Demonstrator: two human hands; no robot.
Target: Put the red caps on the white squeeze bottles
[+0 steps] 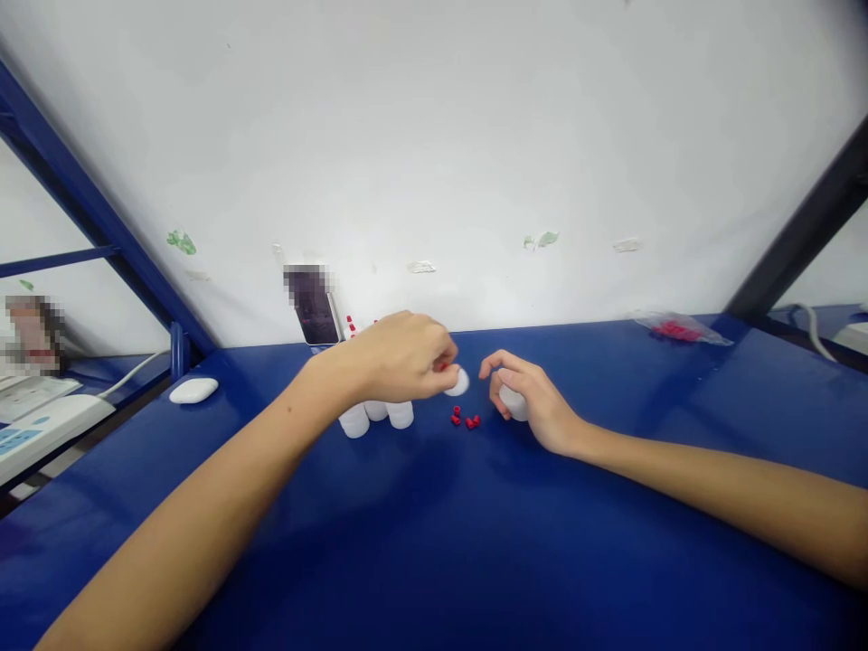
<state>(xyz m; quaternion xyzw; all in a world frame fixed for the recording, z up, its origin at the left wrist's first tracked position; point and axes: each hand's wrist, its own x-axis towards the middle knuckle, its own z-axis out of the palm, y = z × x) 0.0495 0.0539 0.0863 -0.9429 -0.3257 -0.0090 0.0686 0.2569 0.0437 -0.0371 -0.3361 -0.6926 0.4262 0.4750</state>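
My left hand is closed in a pinch on a white bottle top, and a bit of red shows between the fingertips. My right hand curls around a small white bottle, thumb and index finger bent over it; the two hands are a short gap apart. Several tiny red caps lie on the blue table between and below them. Behind and under my left wrist stand several white bottles, partly hidden by the arm, with red tips showing above it.
On the blue table, a phone leans against the wall at the back. A clear bag with red pieces lies at the back right. A white rounded object rests at the left. Blue frame posts rise on both sides.
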